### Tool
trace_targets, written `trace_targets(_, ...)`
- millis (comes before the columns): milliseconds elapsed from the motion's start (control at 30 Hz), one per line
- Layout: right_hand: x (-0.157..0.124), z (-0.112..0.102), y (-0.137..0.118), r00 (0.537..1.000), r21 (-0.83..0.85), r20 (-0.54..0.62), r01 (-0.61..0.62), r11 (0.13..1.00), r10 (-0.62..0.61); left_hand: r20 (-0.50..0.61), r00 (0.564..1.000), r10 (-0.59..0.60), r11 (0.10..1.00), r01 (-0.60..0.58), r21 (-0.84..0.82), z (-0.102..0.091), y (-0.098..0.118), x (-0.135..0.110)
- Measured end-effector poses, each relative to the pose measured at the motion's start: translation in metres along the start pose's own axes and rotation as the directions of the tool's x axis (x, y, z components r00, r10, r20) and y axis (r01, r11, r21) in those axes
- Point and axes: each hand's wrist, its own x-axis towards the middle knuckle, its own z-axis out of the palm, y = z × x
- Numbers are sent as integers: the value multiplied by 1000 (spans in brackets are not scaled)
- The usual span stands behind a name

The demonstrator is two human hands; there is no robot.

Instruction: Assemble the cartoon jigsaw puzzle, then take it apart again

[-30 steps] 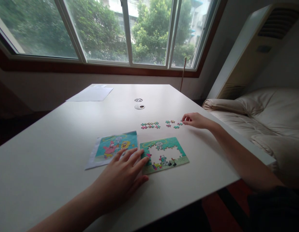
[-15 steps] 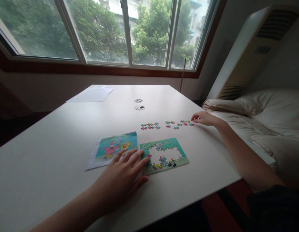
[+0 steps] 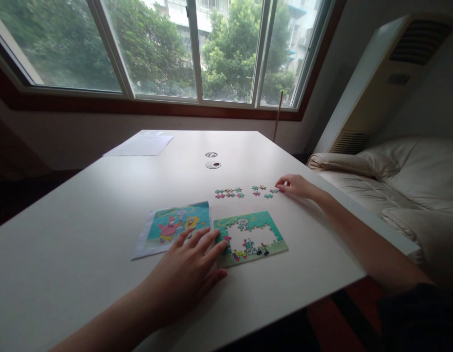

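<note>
A partly filled jigsaw puzzle (image 3: 251,238) with a white gap in its middle lies on the white table (image 3: 83,230). Left of it lies the cartoon reference picture (image 3: 167,229). My left hand (image 3: 187,274) lies flat and open, with its fingertips on the puzzle's left edge and the picture's lower corner. Loose puzzle pieces (image 3: 229,193) sit in small groups farther back, more pieces (image 3: 263,190) to their right. My right hand (image 3: 295,187) rests at the right end of that row. Its fingers are curled together over the last pieces, and what they hold is hidden.
A white sheet of paper (image 3: 140,145) lies at the table's far left. Two round cable grommets (image 3: 212,160) sit mid-table. The table's right edge runs just beyond my right arm, with a cream sofa (image 3: 402,176) below it. Windows span the far wall.
My right hand slid right along the piece row, uncovering several pieces, then came back left and covers them again. My left hand stayed flat in place.
</note>
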Motion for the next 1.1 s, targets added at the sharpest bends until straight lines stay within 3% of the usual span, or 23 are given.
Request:
trace_targets(233,3,12,-29,989,58,-75,131,990,-127,-30,1000,-2,1000,1,-9,1,2,0)
trace_targets(500,8,23,-27,988,53,-108,117,992,-110,-14,1000,-4,1000,4,1,0,2,0)
trace_targets(700,8,23,-27,989,66,-105,109,992,-102,-51,999,-6,1000,5,-26,1,3,0)
trace_targets(1100,6,21,-31,978,62,-143,160,985,-150,5,1000,-12,1000,12,-3,-2,4,2)
